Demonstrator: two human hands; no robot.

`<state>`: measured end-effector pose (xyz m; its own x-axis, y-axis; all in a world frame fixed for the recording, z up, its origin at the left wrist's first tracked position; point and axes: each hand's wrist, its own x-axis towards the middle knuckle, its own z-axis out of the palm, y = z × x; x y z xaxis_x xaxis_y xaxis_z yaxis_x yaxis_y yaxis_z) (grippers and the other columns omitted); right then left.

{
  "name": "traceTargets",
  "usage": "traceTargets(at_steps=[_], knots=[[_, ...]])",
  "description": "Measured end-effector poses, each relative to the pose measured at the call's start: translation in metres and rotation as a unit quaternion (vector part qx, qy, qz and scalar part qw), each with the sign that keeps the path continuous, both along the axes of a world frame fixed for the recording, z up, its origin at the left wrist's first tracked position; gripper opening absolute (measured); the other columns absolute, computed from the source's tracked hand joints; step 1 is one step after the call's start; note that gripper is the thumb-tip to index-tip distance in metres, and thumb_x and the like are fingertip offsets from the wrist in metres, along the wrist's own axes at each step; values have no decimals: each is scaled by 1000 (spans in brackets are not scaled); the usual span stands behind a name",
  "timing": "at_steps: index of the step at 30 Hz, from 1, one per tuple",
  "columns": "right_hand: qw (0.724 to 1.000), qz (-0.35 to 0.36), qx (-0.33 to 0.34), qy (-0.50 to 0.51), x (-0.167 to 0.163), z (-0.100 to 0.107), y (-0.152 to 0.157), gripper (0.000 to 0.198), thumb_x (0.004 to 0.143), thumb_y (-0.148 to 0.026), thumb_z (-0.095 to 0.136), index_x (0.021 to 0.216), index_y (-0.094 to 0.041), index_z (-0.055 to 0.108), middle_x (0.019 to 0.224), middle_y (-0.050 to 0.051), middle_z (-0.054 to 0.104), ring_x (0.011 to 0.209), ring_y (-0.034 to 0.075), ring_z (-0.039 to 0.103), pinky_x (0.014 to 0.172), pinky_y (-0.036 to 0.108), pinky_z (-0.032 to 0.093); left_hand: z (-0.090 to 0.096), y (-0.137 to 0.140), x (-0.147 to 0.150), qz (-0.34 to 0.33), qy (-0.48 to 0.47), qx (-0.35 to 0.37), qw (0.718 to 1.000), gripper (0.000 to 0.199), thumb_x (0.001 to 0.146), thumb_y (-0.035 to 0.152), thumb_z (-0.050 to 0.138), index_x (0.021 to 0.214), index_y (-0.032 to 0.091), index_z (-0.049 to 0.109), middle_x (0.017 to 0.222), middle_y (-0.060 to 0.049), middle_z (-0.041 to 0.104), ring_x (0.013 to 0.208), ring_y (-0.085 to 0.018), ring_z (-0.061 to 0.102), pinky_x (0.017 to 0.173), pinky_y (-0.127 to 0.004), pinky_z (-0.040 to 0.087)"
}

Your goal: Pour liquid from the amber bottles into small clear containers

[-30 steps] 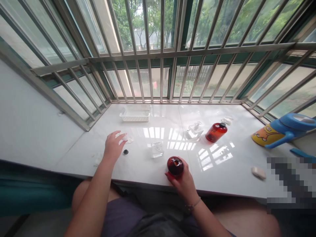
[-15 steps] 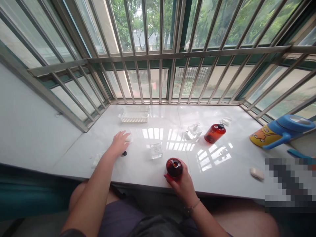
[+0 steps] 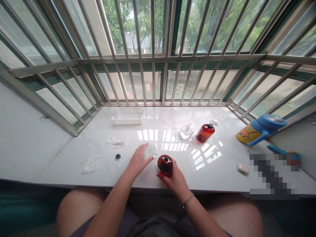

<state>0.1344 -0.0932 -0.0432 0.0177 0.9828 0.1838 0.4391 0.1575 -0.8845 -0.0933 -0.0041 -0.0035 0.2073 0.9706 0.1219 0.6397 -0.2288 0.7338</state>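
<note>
My right hand [image 3: 174,176] is wrapped around a dark red-brown bottle [image 3: 165,162], upright at the table's front with its mouth uncapped. My left hand [image 3: 138,160] reaches to the left side of a small square clear glass container [image 3: 150,151]. Its thumb and fingers are apart on either side of the near-left corner; whether they touch the glass I cannot tell. A small black cap [image 3: 118,156] lies on the table left of that hand. Beyond it is a crumpled white tissue [image 3: 116,142], and another tissue [image 3: 91,164] lies farther left.
A white perforated basket [image 3: 127,118] stands at the back left. Toward the right are a clear glass pump bottle [image 3: 187,131], a red bottle with a black cap [image 3: 205,133], a blue-and-yellow flask [image 3: 259,130] and a pinkish-white bar [image 3: 243,169]. Metal window bars enclose the back.
My left hand has moved right, from the tissue near the black cap to the glass container, uncovering the tissue. My right hand keeps hold of the bottle. The view has shifted slightly.
</note>
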Motion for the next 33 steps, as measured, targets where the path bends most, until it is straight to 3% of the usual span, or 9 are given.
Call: traceTargets(at_steps=[4,9,11,14,18,21,26,33], knots=[[1000,3,-4,-26,-1,3,7,74,86,-43,86,150,-28,52,138,10,70,130,34,70,110,54,58,-5,2,-2,23,-56,-24,998,70,80,31,90,144,27,62,151,-11,65,139,-33,65,123,-53,51],[995,-41,64,-64,3,-8,1,111,78,-42,95,167,-25,31,160,20,52,151,41,52,122,63,49,5,-6,-13,46,-93,-46,994,66,77,30,92,138,26,66,149,-11,66,134,-33,69,117,-51,57],[988,-56,117,-79,7,-7,-8,115,81,-44,95,170,-24,24,167,23,42,157,43,43,125,67,44,11,-13,-21,56,-90,-49,993,66,76,31,92,137,27,68,148,-11,67,133,-33,70,117,-52,58],[973,-71,196,-95,12,5,-27,104,88,-43,90,169,-27,26,171,23,36,160,46,37,124,75,41,25,-26,-37,63,-78,-46,994,66,76,38,93,136,28,69,148,-10,68,131,-34,71,116,-54,59],[959,-29,265,-94,5,30,-52,84,96,-29,79,166,-33,33,163,18,47,154,42,47,120,73,48,50,-48,-55,53,-51,-34,997,66,74,45,95,133,30,73,144,-10,71,123,-35,75,109,-54,64],[965,15,244,-95,-11,45,-63,83,97,-24,74,169,-32,32,161,17,51,153,42,49,119,70,52,73,-63,-57,33,-36,-17,999,65,70,47,97,130,31,75,137,-9,75,121,-36,76,104,-53,68],[982,60,164,-70,-37,60,-68,95,97,-30,75,174,-30,20,169,16,44,156,41,47,121,63,52,107,-85,-43,-23,-51,-11,998,65,67,43,99,128,34,77,127,-7,78,116,-35,78,98,-49,71],[990,77,117,29,-31,69,-59,91,93,-38,81,169,-28,31,161,16,55,145,36,60,117,48,57,125,-101,-15,-110,-102,-70,986,69,67,40,100,132,39,76,131,-4,77,119,-33,76,99,-46,71]])
